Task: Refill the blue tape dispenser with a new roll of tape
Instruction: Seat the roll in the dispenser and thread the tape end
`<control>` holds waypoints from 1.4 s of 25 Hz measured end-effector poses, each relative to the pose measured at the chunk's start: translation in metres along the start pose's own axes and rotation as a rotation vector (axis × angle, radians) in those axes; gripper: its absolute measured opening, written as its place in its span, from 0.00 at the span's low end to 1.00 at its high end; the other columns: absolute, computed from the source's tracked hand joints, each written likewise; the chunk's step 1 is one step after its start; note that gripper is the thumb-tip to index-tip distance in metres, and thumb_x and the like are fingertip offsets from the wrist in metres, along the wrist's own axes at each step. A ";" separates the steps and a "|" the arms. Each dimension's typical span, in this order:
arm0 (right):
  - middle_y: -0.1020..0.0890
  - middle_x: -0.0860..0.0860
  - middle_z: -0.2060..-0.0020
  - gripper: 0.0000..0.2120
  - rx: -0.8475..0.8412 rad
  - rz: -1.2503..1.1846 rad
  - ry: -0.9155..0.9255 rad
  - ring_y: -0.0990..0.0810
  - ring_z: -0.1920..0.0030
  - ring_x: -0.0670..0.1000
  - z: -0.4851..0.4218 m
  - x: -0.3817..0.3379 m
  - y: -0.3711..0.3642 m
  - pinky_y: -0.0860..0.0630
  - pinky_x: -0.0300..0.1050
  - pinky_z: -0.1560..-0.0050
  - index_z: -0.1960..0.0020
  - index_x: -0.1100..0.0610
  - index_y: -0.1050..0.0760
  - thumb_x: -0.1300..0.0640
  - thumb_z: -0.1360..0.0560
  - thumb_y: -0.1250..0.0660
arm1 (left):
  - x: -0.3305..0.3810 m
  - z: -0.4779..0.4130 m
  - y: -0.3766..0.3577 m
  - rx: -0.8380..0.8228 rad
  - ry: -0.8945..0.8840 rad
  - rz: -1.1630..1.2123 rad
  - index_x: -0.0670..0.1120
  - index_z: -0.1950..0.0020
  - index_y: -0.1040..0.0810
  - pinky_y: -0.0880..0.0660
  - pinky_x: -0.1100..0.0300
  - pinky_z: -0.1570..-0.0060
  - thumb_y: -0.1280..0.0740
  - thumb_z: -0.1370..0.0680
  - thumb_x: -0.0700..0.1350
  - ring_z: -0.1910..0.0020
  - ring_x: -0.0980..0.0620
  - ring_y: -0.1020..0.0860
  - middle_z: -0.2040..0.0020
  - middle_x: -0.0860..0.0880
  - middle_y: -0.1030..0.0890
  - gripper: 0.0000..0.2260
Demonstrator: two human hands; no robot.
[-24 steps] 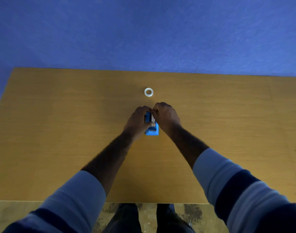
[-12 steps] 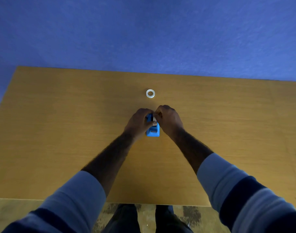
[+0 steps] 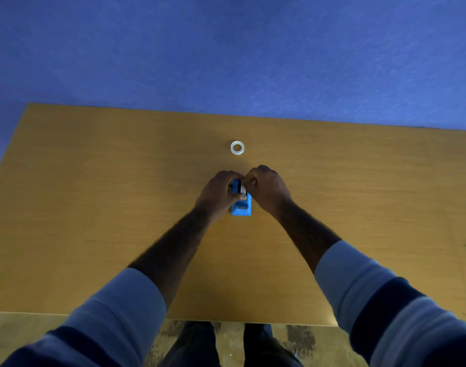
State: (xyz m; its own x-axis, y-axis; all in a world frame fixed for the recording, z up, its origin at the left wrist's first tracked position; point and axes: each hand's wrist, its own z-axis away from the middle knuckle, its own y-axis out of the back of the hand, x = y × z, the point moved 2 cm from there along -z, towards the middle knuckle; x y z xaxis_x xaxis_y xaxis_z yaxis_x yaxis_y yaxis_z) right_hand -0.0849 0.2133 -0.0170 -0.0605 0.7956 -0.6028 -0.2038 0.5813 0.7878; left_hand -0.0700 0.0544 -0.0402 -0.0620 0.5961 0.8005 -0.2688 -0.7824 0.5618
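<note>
The blue tape dispenser (image 3: 241,207) stands on the wooden table (image 3: 94,207) near its middle, cutter end toward me. My left hand (image 3: 218,195) wraps around its left side. My right hand (image 3: 269,189) pinches a small whitish piece (image 3: 243,190), probably a roll or core, at the dispenser's top slot. The far part of the dispenser is hidden behind my fingers. A clear roll of tape (image 3: 237,147) lies flat on the table a short way beyond both hands, untouched.
The table's far edge meets a blue wall (image 3: 226,49). Its near edge runs just in front of my legs, with patterned floor (image 3: 20,329) below. My striped sleeves fill the lower corners.
Both hands stay on the dispenser. My right fingers have shifted slightly at the white piece in the slot, and the head view has drifted a little.
</note>
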 end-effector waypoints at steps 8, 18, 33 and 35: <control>0.23 0.50 0.58 0.03 0.000 -0.071 -0.035 0.23 0.59 0.51 0.001 -0.004 0.001 0.29 0.44 0.62 0.54 0.57 0.22 0.58 0.25 0.31 | 0.002 -0.001 0.000 -0.002 -0.001 -0.029 0.52 0.42 0.23 0.21 0.50 0.45 0.22 0.31 0.44 0.48 0.51 0.20 0.43 0.52 0.22 0.20; 0.21 0.53 0.56 0.04 -0.030 -0.003 -0.061 0.23 0.57 0.52 -0.007 -0.007 0.005 0.27 0.46 0.60 0.54 0.58 0.22 0.57 0.23 0.33 | 0.002 -0.003 0.001 -0.005 0.000 -0.074 0.50 0.40 0.22 0.28 0.61 0.49 0.22 0.32 0.43 0.48 0.54 0.22 0.44 0.55 0.24 0.22; 0.22 0.56 0.55 0.09 -0.039 0.142 -0.038 0.22 0.57 0.56 -0.012 -0.012 0.008 0.24 0.51 0.60 0.52 0.62 0.22 0.56 0.21 0.37 | 0.006 -0.003 0.002 -0.014 0.014 -0.077 0.50 0.41 0.20 0.23 0.52 0.43 0.22 0.32 0.44 0.46 0.50 0.21 0.42 0.49 0.21 0.20; 0.22 0.56 0.56 0.10 -0.024 0.132 0.004 0.23 0.58 0.55 -0.007 -0.012 0.007 0.26 0.49 0.62 0.53 0.62 0.22 0.55 0.21 0.36 | 0.006 -0.003 0.002 -0.017 0.026 -0.063 0.50 0.41 0.20 0.23 0.51 0.43 0.22 0.32 0.43 0.46 0.50 0.21 0.42 0.49 0.21 0.21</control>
State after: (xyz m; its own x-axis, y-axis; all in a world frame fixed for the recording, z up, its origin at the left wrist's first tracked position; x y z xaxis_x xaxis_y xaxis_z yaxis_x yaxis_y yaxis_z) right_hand -0.0925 0.2068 -0.0052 -0.0918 0.8643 -0.4945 -0.2173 0.4673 0.8570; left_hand -0.0740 0.0574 -0.0351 -0.0692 0.6486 0.7579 -0.2895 -0.7401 0.6070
